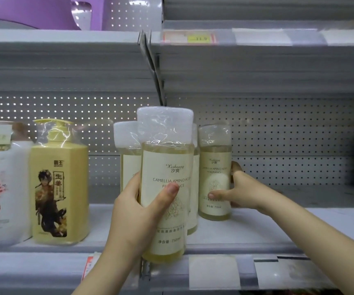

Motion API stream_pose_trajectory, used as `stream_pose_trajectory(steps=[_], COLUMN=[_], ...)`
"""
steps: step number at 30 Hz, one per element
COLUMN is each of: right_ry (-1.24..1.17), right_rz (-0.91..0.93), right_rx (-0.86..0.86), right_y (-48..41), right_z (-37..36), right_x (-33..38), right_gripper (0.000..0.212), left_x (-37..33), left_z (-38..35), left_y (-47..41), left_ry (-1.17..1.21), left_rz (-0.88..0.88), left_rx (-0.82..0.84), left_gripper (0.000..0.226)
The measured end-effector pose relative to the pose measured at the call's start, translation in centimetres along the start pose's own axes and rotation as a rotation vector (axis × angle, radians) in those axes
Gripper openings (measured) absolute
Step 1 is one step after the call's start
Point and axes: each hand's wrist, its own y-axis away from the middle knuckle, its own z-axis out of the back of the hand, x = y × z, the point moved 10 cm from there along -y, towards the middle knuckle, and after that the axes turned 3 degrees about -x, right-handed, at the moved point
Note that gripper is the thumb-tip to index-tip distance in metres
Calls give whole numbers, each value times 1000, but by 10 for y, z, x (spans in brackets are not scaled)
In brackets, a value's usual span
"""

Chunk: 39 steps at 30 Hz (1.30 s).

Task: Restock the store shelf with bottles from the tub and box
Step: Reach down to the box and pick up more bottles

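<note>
At the shelf (257, 233) lip, left hand (136, 211) clasps a camellia bottle (166, 165) label-out, poised for the row, while right hand (236, 193) grasps a standing bottle (214, 165), likely shifting it for room.

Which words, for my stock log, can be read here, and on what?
"Xishuang 汐爽": front bottle, gripped by left hand.
"CAMELLIA AMINO ACID": same bottle; "FRAGRANCE" below is partly covered by that hand.
"净含量 750ml": same bottle, low down.
"CAMELLIA AMINO ACID FRAGRANCE": rear bottle, held by right hand.
"霸王", "生姜": yellow pump bottle.
"11.9": price tag, faint.
Label on white bottle: too blurred.
</note>
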Motion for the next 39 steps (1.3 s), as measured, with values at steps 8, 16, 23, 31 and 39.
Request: stream_pose_trajectory(steps=[8, 16, 23, 31, 39], right_ry=[-11, 183, 261, 272, 277], right_rz=[-35, -61, -113, -110, -92], right_rx=[35, 1, 43, 58, 96], right_y=[-34, -71, -91, -118, -146], right_z=[-11, -18, -22, -27, -32], right_x=[-11, -12, -18, -28, -36], right_gripper=[78, 89, 85, 85, 70], left_x=[2, 1, 0, -4, -3], left_z=[1, 1, 0, -1, -1], left_y=[0, 1, 1, 1, 0], left_ry=[-7, 4, 16, 4, 1], left_rz=[13, 10, -4, -27, -22], left_rx=[-10, -11, -8, 9, 4], left_gripper=[55, 50, 42, 37, 35])
